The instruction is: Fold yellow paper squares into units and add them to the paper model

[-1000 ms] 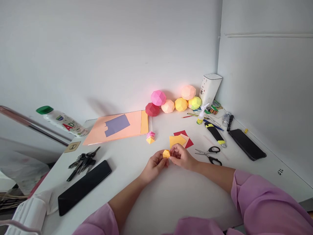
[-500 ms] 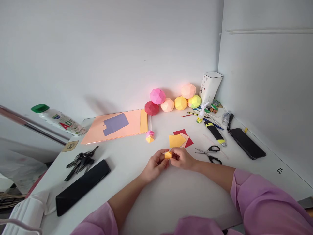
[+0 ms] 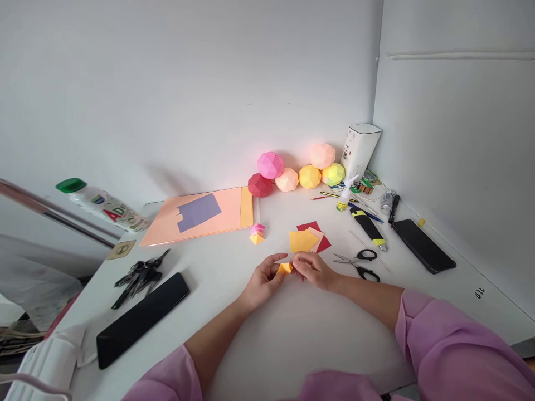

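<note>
A small folded piece of yellow-orange paper [image 3: 285, 268] is pinched between the thumb and fingers of my left hand [image 3: 264, 278]. My right hand [image 3: 314, 270] has its thumb and fingertips closed at the paper's right edge. Just beyond my hands lie a yellow paper piece [image 3: 302, 240], a peach one [image 3: 316, 234] and dark red pieces [image 3: 325, 244], overlapping. Ahead and to the left stands a little stack of folded paper shapes [image 3: 257, 236], pink above and yellow below.
Scissors [image 3: 355, 260] and a box cutter [image 3: 368, 227] lie right of my hands, near a glue bottle [image 3: 344, 196]. Faceted paper balls [image 3: 286, 179] line the back wall. At left are keys [image 3: 142, 274], a black case [image 3: 142, 317], peach sheets [image 3: 196, 217] and a white bottle [image 3: 106, 206].
The folded yellow paper has turned and tilted in my fingers, shifting slightly left and down. My right fingers have moved a little off its face toward its edge.
</note>
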{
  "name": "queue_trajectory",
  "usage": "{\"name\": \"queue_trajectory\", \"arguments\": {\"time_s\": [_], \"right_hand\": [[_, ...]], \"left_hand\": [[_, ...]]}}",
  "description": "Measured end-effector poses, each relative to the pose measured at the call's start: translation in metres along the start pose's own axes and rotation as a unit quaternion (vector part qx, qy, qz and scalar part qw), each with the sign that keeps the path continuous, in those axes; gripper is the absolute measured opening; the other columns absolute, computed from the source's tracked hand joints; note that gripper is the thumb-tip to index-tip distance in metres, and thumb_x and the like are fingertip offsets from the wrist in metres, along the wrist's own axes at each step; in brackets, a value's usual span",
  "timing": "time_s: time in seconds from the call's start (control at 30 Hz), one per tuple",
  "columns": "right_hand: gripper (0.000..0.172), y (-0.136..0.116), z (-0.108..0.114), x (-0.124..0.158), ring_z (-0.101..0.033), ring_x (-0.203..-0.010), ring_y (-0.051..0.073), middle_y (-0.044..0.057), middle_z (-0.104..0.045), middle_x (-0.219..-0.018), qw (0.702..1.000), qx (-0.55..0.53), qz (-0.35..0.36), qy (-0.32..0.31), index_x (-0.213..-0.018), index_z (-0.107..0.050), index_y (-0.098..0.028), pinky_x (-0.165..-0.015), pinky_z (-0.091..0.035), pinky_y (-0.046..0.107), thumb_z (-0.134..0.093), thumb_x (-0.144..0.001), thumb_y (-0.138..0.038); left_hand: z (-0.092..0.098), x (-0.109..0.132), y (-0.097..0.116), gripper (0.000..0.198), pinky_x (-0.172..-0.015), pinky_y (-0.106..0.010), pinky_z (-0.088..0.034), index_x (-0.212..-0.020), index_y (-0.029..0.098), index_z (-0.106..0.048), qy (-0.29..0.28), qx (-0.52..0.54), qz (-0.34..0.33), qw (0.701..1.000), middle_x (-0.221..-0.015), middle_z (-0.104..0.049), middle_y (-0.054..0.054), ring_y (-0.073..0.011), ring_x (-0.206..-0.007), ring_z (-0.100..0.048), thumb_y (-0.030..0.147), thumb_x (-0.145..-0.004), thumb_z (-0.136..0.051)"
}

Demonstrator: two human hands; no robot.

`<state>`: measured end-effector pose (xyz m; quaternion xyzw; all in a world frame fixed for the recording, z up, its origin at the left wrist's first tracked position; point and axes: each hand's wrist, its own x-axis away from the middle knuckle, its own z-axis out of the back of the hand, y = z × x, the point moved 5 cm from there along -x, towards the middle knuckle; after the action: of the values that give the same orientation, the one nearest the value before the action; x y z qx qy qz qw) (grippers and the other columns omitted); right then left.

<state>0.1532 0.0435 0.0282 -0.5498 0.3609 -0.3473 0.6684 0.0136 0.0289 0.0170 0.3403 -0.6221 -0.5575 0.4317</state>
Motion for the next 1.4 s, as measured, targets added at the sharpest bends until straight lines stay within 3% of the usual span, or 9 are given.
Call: {"name": "queue_trajectory", "arguments": {"time_s": [0.23,0.43,0.53,0.67,0.8,0.9,1.1,1.4], "right_hand": [[0.021,0.005,-0.002,-0.001,-0.047,-0.05,0.008,-0.003,-0.052,-0.063,0.999,0.018,-0.031,0.018,-0.079,-0.052,-0.017,-0.045,-0.04,0.02,-0.059,-0.078,-0.036],[0.022,0.008,-0.001,0.0,-0.051,-0.049,0.008,0.001,-0.062,-0.071,0.998,-0.015,-0.052,0.02,-0.08,-0.049,-0.017,-0.047,-0.045,0.022,-0.055,-0.081,-0.039],[0.022,0.006,-0.001,-0.001,-0.052,-0.049,0.008,0.001,-0.063,-0.071,0.998,-0.032,-0.048,0.016,-0.081,-0.047,-0.018,-0.048,-0.045,0.022,-0.054,-0.082,-0.038],[0.019,0.006,-0.004,0.0,-0.051,-0.05,0.008,0.0,-0.061,-0.069,0.999,0.013,-0.043,-0.011,-0.077,-0.048,-0.017,-0.047,-0.042,0.02,-0.054,-0.081,-0.034],[0.013,0.007,-0.004,0.001,-0.046,-0.049,0.006,-0.001,-0.058,-0.072,0.999,0.028,-0.007,-0.022,-0.085,-0.047,-0.017,-0.047,-0.038,0.019,-0.056,-0.079,-0.024],[0.025,0.008,-0.002,0.001,-0.047,-0.052,0.006,0.0,-0.058,-0.084,1.0,0.007,0.016,-0.009,-0.096,-0.044,-0.02,-0.049,-0.038,0.018,-0.055,-0.074,-0.014],[0.026,0.01,-0.002,0.001,-0.047,-0.047,0.008,-0.006,-0.048,-0.055,0.999,0.045,0.013,-0.026,-0.097,-0.053,-0.017,-0.048,-0.039,0.019,-0.047,-0.073,-0.007],[0.025,0.005,-0.002,0.0,-0.047,-0.048,0.004,0.0,-0.055,-0.08,0.995,0.062,0.078,-0.001,-0.094,-0.058,-0.017,-0.046,-0.038,0.017,-0.046,-0.075,-0.007]], "left_hand": [[0.001,-0.003,-0.005,0.046,-0.047,-0.02,-0.024,-0.116,0.017,-0.049,0.007,-0.02,-0.017,1.0,-0.054,-0.028,0.01,-0.0063,-0.047,-0.026,0.04,-0.077,-0.058],[0.004,-0.004,-0.003,0.045,-0.054,-0.023,-0.034,-0.113,0.019,-0.051,0.036,-0.023,-0.043,0.998,-0.061,-0.045,0.006,-0.0082,-0.053,-0.039,0.042,-0.076,-0.06],[0.003,-0.005,0.001,0.03,-0.053,-0.023,-0.033,-0.093,0.017,-0.058,0.022,-0.035,-0.063,0.997,-0.071,-0.054,0.001,-0.0084,-0.054,-0.041,0.044,-0.08,-0.055],[0.002,-0.007,0.001,0.033,-0.051,-0.022,-0.03,-0.068,0.016,-0.051,0.013,-0.066,-0.063,0.996,-0.058,-0.046,0.004,-0.0077,-0.052,-0.036,0.045,-0.084,-0.049],[0.004,-0.008,-0.003,0.034,-0.05,-0.021,-0.031,-0.067,0.016,-0.049,0.009,-0.047,-0.042,0.998,-0.057,-0.045,0.004,-0.0078,-0.052,-0.038,0.046,-0.082,-0.051],[0.005,-0.008,-0.006,0.035,-0.051,-0.021,-0.032,-0.064,0.016,-0.048,0.014,-0.035,-0.031,0.999,-0.057,-0.049,0.004,-0.008,-0.053,-0.04,0.045,-0.079,-0.056],[0.005,-0.01,-0.011,0.033,-0.052,-0.021,-0.036,-0.082,0.018,-0.049,0.041,0.039,-0.021,0.998,-0.062,-0.054,0.005,-0.0086,-0.053,-0.047,0.043,-0.07,-0.067],[0.007,-0.01,-0.006,0.028,-0.05,-0.021,-0.032,-0.081,0.017,-0.055,0.029,-0.014,-0.039,0.999,-0.055,-0.043,0.006,-0.0078,-0.05,-0.04,0.045,-0.08,-0.056]]}}
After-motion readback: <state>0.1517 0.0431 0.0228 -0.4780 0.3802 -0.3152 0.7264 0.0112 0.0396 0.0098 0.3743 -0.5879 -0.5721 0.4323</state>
